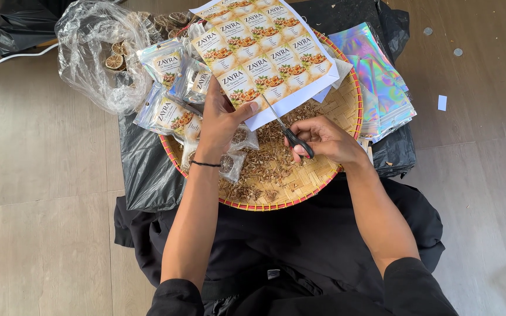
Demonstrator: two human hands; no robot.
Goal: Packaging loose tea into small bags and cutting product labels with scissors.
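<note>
1. The person sits on the floor and looks down at a round woven tray with a red rim.
2. The left hand holds a white sheet of labels. Its grip is closed on the bottom edge of the sheet, with the thumb on top.
3. The sheet shows rows of small pictures. It reaches from the hand up toward 12 o'clock, above the tray.
4. The right hand holds a pair of scissors with black handles. Its fingers are curled shut around the handles.
5. The scissor blades point toward 11 o'clock and touch the bottom edge of the sheet, just beside the left thumb.
6. Brown dried bits lie in the tray under both hands.
7. Small clear packets with labels lie at 10 o'clock from the tray's middle. Some lie on the rim.
8. A big clear bag with dried fruit slices sits farther out at 10 o'clock.
9. Shiny rainbow pouches lie in a pile at 2 o'clock, touching the tray's edge.
10. A black plastic sheet lies under the tray.
</note>
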